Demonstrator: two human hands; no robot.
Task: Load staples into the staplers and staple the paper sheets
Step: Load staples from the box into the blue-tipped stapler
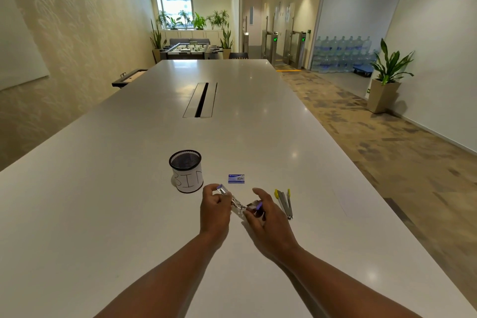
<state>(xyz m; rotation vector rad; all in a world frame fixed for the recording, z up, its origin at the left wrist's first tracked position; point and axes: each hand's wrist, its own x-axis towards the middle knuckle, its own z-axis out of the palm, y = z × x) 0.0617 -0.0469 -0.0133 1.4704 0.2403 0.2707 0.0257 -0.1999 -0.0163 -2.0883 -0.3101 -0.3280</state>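
Note:
A small purple and metal stapler (236, 201) is swung wide open between my hands, just above the white table (129, 201). My left hand (215, 210) grips its far end and my right hand (263, 214) grips the other end. A yellow stapler (285, 202) lies open on the table to the right of my right hand. A small blue staple box (236, 178) sits just beyond my hands. Faint white paper sheets (343, 200) lie to the right, hard to tell from the tabletop.
A black mesh cup (185, 170) with a white label reading "BIN" stands left of the staple box. A cable slot (201, 99) runs along the table's middle. The table's right edge drops to the carpeted floor.

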